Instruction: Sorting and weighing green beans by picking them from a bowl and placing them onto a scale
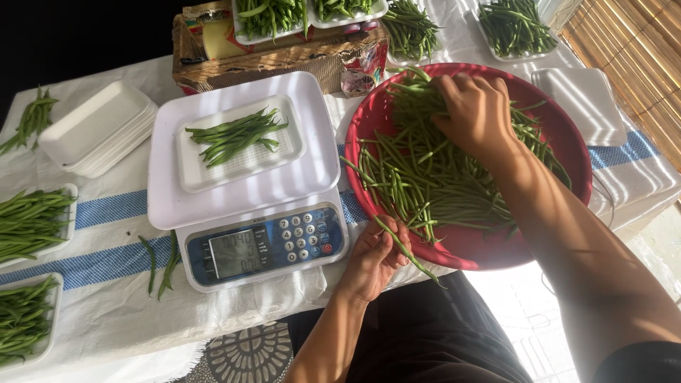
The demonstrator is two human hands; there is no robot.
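1. A wicker box (pixel 284 60) at the table's far edge carries a red-and-white printed packet (pixel 363 67) on its right corner; the print is too small to make out.
2. The right hand (pixel 474 110) is buried in the beans (pixel 433 177) filling the red bowl (pixel 567 135), fingers curled into the pile (its grip is hidden).
3. The left hand (pixel 374 257) pinches 1 bean at the bowl's near rim.
4. A tray (pixel 237 142) of beans sits on the scale (pixel 248 191), just beside the bowl.
5. Left-edge trays are cut off.
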